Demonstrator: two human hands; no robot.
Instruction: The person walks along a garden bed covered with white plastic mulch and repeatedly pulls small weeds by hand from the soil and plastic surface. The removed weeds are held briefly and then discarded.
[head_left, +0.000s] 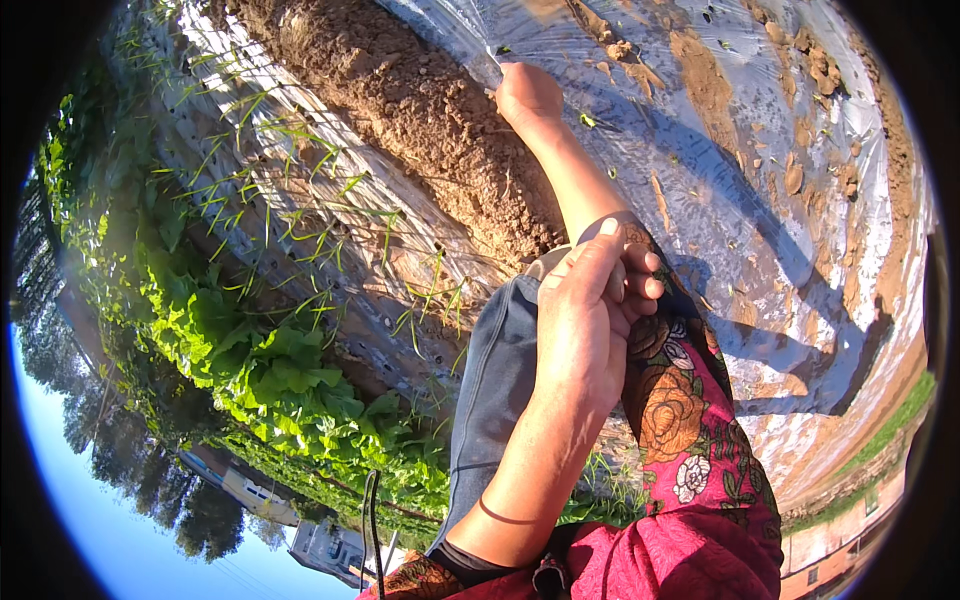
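Observation:
My right hand (529, 91) is closed in a fist at the top of the view. Clear plastic mulch film (469, 34) is gathered into its fingers and stretches away in taut creases. That arm reaches out past a ridge of loose brown soil (450, 142), its floral sleeve (667, 405) pushed back from the forearm. My left hand (589, 300) hangs nearer my body, in front of the right sleeve. Its fingers are loosely curled with the thumb apart, and nothing shows in them. Whether it touches the sleeve I cannot tell.
Film-covered ground (720, 225) with clods and small seedlings spreads to the right, crossed by my shadow. Rows of thin green shoots (322, 232) grow through film at left, beside leafy green plants (277, 367). My grey trouser leg (491, 390) is below. Buildings (330, 551) and trees stand farther off.

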